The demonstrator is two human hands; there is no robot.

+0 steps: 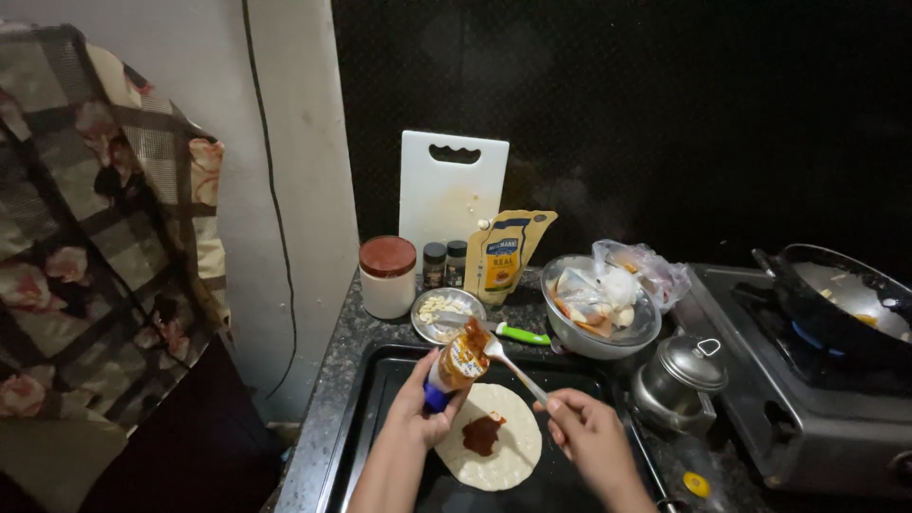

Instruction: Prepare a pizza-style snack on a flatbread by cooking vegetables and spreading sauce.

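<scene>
My left hand [419,410] grips a small sauce bottle [455,365] with a blue cap, tilted over a round flatbread [508,458]. A dark red blob of sauce [482,434] lies on the flatbread's middle. The flatbread rests on a black tray [370,418]. My right hand [589,437] holds a metal spoon [513,362] whose bowl touches the bottle's upper end.
Behind the tray stand a white jar with a red lid [388,275], two spice jars [445,263], a yellow sauce pouch [504,252], a white cutting board [451,188], a small steel plate [446,314], a green-handled knife [513,332] and a steel bowl of packets [598,304]. A steel kettle [679,380] and a gas stove with a dark pan [841,304] sit right.
</scene>
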